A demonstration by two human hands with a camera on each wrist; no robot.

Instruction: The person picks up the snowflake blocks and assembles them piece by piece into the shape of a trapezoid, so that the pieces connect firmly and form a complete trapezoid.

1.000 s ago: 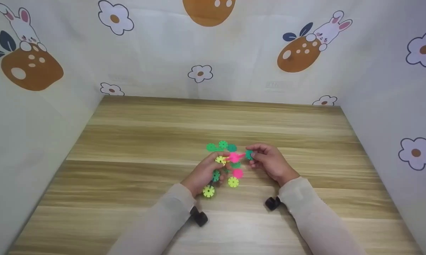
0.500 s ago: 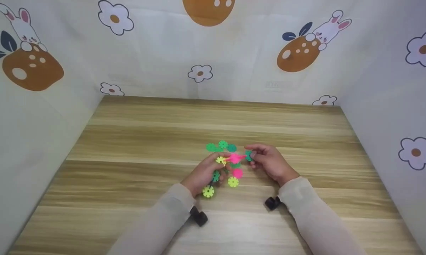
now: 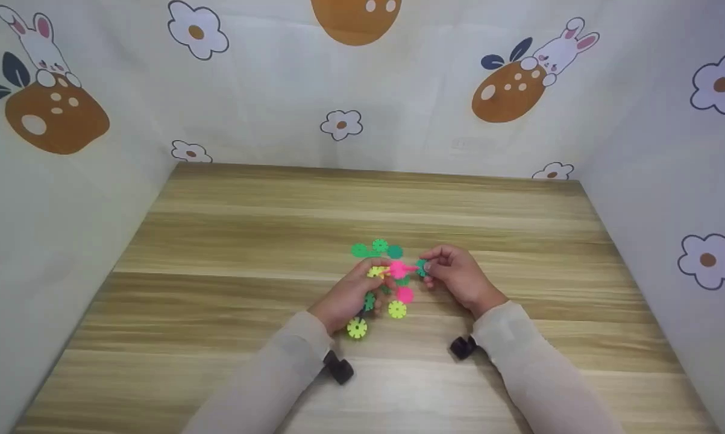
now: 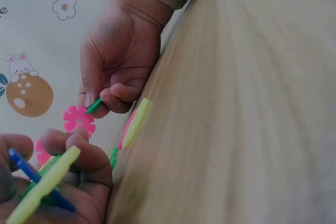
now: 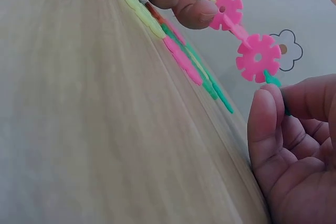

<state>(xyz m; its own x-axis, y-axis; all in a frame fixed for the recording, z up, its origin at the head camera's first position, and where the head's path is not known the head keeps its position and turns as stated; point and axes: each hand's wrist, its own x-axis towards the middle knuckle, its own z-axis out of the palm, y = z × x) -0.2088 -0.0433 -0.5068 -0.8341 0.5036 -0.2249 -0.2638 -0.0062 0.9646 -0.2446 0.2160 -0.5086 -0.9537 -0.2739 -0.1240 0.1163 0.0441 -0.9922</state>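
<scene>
My left hand [image 3: 351, 290] grips a chain of interlocking plastic snowflake discs. Out of its curled fingers hangs a yellow disc [image 3: 357, 328], slotted across a blue disc [image 4: 64, 201]. Beyond the fingertips the chain runs toward the right hand, ending in a notched pink disc [image 5: 249, 60] after another pink disc [image 5: 229, 2]. Between thumb and fingers my right hand [image 3: 463, 278] pinches a green snowflake disc [image 3: 421, 268], its edge right at the end pink disc's rim. Most of that green disc is hidden by the fingers in the right wrist view.
Loose discs lie flat on the wooden table [image 3: 247, 241] beneath and behind the hands. Among them are a yellow disc [image 3: 397, 310], a pink disc [image 3: 405, 295] and a green disc [image 3: 358, 249]. A patterned cloth wall [image 3: 266, 108] encloses the back and sides.
The right hand has shifted slightly left and down with the green disc, its index finger now more bent. The left hand holds nearly still, its hanging yellow disc slightly lower.
</scene>
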